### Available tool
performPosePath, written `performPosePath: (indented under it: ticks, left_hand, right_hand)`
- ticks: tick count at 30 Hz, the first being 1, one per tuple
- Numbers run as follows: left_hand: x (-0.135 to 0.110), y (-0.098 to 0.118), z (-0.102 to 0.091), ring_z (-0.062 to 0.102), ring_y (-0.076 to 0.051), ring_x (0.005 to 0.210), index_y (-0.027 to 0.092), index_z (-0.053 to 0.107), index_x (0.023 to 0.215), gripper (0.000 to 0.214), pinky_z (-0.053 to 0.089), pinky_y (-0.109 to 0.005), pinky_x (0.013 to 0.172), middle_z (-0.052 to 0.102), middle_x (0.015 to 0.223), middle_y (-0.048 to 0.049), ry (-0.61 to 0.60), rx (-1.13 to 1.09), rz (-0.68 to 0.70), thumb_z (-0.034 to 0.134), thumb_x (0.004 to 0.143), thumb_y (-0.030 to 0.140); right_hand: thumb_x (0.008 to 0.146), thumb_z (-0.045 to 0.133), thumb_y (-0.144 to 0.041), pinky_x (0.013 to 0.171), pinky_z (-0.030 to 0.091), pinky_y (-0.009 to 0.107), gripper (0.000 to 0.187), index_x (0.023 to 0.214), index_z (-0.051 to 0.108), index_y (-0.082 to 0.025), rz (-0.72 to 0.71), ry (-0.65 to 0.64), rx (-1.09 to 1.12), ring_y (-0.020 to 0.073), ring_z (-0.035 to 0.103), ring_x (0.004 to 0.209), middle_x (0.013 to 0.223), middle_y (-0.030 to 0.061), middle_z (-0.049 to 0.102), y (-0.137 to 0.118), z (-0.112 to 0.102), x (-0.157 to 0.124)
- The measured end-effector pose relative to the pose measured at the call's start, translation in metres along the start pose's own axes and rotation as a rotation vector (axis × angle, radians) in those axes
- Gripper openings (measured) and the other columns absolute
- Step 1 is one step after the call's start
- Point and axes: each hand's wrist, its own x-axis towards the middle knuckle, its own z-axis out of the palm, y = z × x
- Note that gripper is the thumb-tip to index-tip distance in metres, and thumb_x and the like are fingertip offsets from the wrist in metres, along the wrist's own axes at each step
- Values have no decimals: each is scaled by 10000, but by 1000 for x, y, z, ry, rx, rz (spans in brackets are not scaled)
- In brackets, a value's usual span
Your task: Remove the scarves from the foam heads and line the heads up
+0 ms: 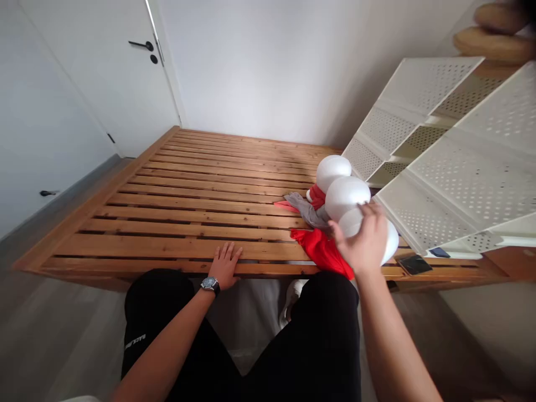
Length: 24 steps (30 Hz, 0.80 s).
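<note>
Bare forearms, no sleeves; dark-faced wristwatch [210, 285] w/ metal case on left wrist; black shorts [318, 335], small white lettering on left leg

A slatted wooden bed frame [188, 195] is filling the middle of the room, its bare pine boards running crosswise. A white door with a black lever handle [144, 44] is standing shut in the far left corner. A cream perforated shelf unit [456, 162] is leaning over the frame's right side, with round tan cushions [494, 33], possibly wooden discs, sitting blurred on top. A dark flat phone [414, 264] is lying on the frame's near right rail, just under the shelf unit.
</note>
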Motion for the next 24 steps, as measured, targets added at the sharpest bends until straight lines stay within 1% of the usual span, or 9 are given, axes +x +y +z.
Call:
performPosePath:
  ticks: [2, 4, 6, 9, 13, 15, 18, 21, 24]
  left_hand:
    - [0, -1, 0, 125, -381, 1593, 264, 303, 1626, 1128, 72, -579, 1287, 195, 1712, -157, 5, -1, -2, 841, 669, 525]
    - [1, -1, 1, 137, -385, 1590, 262, 309, 1624, 1128, 75, -583, 1285, 206, 1708, -163, 6, -4, 1, 843, 665, 521]
    - [1, -1, 3, 140, -388, 1589, 256, 310, 1624, 1126, 76, -588, 1282, 205, 1707, -169, 9, -3, 3, 842, 666, 520]
    - [0, -1, 4, 138, -394, 1588, 247, 313, 1623, 1124, 77, -596, 1278, 191, 1710, -174, 10, 4, -9, 838, 669, 528]
    - [0, 1, 3, 134, -395, 1589, 251, 305, 1628, 1121, 80, -595, 1277, 183, 1714, -167, 3, 1, -12, 835, 678, 523]
    - [0, 0, 2, 132, -398, 1588, 248, 305, 1629, 1113, 76, -598, 1277, 186, 1713, -170, -1, -9, -9, 831, 686, 518]
    - [1, -1, 4, 128, -411, 1586, 235, 316, 1626, 1109, 67, -608, 1274, 192, 1708, -183, -3, -37, -11, 837, 687, 511]
    - [2, 1, 4, 150, -429, 1577, 224, 363, 1606, 1084, 77, -625, 1270, 218, 1698, -193, 13, -100, -23, 844, 684, 530]
    - [1, 14, -7, 261, -415, 1543, 185, 455, 1546, 898, 197, -608, 1262, 333, 1646, -197, 69, -234, -52, 758, 789, 561]
  right_hand:
    - [828, 660, -692, 1157, 273, 619, 980, 1552, 320, -125, 168, 77, -88, 427, 301, 1458, 1536, 255, 367, 31, -13, 19]
    - [755, 693, -758, 1121, 309, 622, 1076, 1552, 325, -135, 305, 70, -104, 444, 358, 1411, 1502, 267, 392, 56, -12, 22]
    - [681, 728, -796, 1102, 353, 593, 1164, 1546, 328, -126, 401, 25, -66, 440, 406, 1380, 1467, 273, 422, 74, -5, 13]
    - [600, 772, -802, 1122, 365, 561, 1241, 1539, 337, -118, 524, -71, -11, 436, 408, 1389, 1458, 270, 445, 92, 3, -5]
    - [517, 831, -743, 1168, 344, 530, 1315, 1570, 302, -159, 581, -223, 25, 432, 376, 1425, 1512, 227, 439, 104, 2, -15]
    - [505, 842, -718, 1164, 355, 528, 1304, 1568, 310, -180, 580, -261, 24, 432, 392, 1412, 1503, 204, 460, 104, -2, -15]
    - [513, 835, -723, 1139, 383, 556, 1262, 1546, 347, -188, 582, -254, 21, 439, 428, 1373, 1453, 196, 506, 92, -14, -15]
    - [524, 827, -748, 1147, 380, 561, 1240, 1529, 369, -185, 515, -187, 36, 438, 434, 1371, 1458, 203, 496, 65, -30, -15]
    - [532, 829, -759, 1136, 399, 562, 1220, 1529, 372, -225, 439, -152, 103, 424, 446, 1370, 1463, 176, 498, 26, -43, -9]
